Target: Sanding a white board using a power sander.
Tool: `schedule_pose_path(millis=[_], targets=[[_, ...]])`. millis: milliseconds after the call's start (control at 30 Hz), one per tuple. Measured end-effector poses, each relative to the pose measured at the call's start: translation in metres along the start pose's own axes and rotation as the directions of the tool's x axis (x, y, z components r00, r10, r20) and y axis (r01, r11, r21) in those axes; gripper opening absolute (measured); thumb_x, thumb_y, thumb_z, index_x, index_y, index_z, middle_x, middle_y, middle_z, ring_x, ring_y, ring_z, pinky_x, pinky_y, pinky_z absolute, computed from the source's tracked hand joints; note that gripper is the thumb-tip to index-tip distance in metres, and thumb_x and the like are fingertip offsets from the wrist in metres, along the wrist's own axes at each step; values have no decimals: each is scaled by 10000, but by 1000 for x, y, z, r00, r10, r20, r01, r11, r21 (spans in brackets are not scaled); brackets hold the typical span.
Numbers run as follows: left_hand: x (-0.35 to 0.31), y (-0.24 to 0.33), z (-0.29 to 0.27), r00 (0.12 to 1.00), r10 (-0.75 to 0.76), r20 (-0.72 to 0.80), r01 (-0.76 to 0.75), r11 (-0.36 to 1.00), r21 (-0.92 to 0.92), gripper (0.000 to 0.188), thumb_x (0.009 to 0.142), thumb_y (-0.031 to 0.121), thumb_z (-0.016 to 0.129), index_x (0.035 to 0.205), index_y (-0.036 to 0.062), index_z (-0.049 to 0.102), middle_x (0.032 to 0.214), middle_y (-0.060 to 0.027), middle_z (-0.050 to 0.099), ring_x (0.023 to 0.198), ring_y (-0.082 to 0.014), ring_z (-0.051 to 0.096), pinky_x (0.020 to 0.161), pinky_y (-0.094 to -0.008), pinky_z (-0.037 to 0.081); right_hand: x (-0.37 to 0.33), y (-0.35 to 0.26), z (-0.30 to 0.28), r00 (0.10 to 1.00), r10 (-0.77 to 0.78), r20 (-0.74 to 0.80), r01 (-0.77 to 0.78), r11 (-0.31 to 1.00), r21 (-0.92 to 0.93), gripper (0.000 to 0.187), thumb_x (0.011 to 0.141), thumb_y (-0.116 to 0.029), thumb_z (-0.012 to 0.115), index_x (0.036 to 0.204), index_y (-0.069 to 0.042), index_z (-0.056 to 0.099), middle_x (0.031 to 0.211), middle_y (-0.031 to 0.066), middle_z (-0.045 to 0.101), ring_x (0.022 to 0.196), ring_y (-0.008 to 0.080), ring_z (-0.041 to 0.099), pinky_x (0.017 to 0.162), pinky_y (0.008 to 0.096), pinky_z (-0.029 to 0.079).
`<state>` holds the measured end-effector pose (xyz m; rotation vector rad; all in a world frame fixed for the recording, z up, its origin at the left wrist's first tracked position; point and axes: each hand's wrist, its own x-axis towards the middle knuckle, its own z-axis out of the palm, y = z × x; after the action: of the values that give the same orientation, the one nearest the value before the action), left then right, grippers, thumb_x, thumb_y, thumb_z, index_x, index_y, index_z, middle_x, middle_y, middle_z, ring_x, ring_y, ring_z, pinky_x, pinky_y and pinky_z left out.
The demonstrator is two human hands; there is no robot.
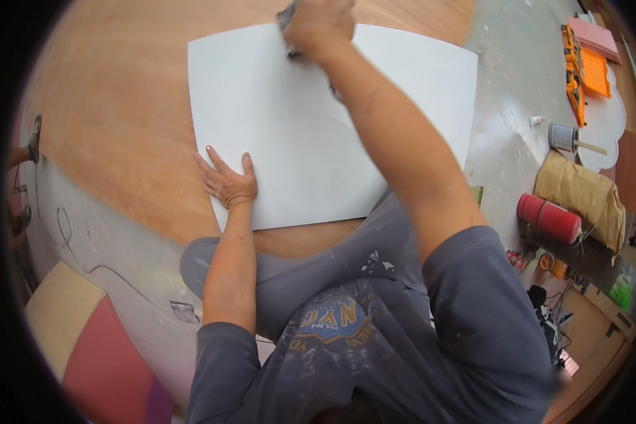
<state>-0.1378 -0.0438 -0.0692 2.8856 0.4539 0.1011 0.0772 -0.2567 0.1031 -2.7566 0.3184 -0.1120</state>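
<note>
A white board [297, 134] lies flat across a large brown wooden sheet [113, 113] in front of my folded leg. My left hand [227, 182] rests on the board's left side, fingers spread and palm down. Stretched out to the far edge, my right hand [321, 30] is closed around a dark, block-like tool [287, 25] held at the board's surface. The fingers cover much of that tool and it is slightly blurred, so its exact kind cannot be told.
To the right are an open orange case [596, 73], a can [563, 136] with a stick across it, a brown paper bag [579, 194] and a red cylinder [548, 218]. At left, a person's foot [34, 139], a thin cable [120, 274] and a pink-and-cream panel [109, 353].
</note>
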Motion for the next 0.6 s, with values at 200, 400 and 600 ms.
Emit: schedule_pose_path(millis=[200, 400, 600], targets=[[0, -2, 4, 1000, 16, -18, -16, 999, 34, 943, 880, 577, 549, 1571, 117, 102, 1607, -204, 29, 1449, -403, 183, 1139, -575, 168, -125, 11, 20, 959, -279, 54, 278, 960, 21, 604, 665, -32, 713, 1238, -119, 544, 1184, 238, 492, 980, 403, 547, 723, 439, 582], [-2, -1, -2, 1000, 27, 1, -27, 999, 43, 924, 887, 565, 553, 1564, 107, 122, 1600, -222, 34, 1463, -393, 140, 1138, -579, 161, -143, 40, 9, 976, -217, 19, 217, 976, 0, 550, 682, -31, 678, 1213, -100, 554, 1162, 263, 470, 960, 414, 527, 672, 432, 574], [-2, -4, 0, 997, 57, -47, -57, 998, -8, 909, 890, 559, 546, 1565, 109, 135, 1592, -231, 73, 1469, -386, 123, 1146, -580, 143, -49, 88, -19, 993, 26, -115, -41, 990, -135, 615, 696, -149, 719, 1276, -98, 524, 1195, 251, 468, 1068, 427, 513, 760, 434, 580]])
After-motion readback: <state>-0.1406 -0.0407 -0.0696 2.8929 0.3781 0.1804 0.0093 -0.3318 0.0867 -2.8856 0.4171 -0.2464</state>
